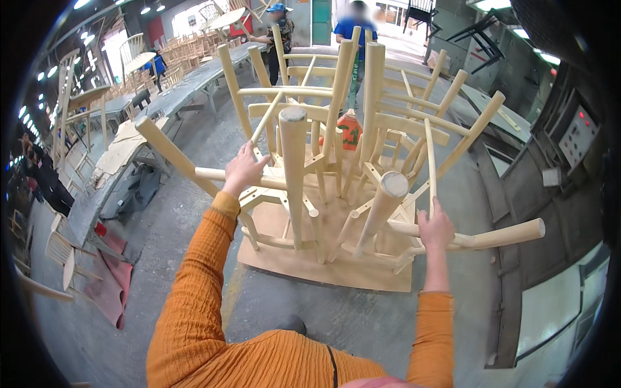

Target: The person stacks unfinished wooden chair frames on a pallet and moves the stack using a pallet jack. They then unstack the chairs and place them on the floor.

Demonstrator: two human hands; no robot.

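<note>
Right hand (pixel 436 229) is curled over a rail of the right frame (pixel 380 213), pinching it where a thin bar meets it. Left hand (pixel 244 169) lies across a rail of the left frame (pixel 294 174), thumb apart from the fingers; whether it closes underneath, I can't tell. Both pale frames stand legs-up over the board (pixel 317 275), side by side, filling it nearly to its near edge. And look at the legs: one slants out past the board's left edge, another pokes well beyond the right edge in this view. Open floor (pixel 184 213) runs off the left edge, up to the long table (pixel 200 77); a narrower strip lies off the right edge, before the control panel (pixel 577 139). Past the far edge, a person in blue (pixel 348 32) stands in line with the frames.
</note>
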